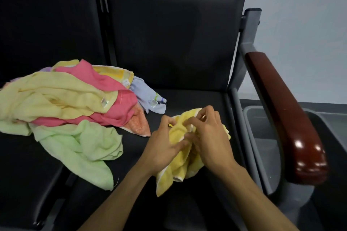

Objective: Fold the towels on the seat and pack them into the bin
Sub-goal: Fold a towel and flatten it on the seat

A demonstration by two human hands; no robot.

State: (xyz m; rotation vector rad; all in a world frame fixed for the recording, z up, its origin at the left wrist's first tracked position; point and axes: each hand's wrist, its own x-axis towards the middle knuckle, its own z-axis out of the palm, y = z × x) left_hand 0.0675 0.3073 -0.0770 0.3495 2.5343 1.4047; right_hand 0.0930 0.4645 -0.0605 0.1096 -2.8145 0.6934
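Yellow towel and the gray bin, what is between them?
In the head view, the armrest and its gray frame stand between the yellow towel and the bin.

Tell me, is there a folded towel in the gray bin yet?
No, the visible part of the gray bin beside the armrest holds no towel; both hands grip the yellow towel on the seat.
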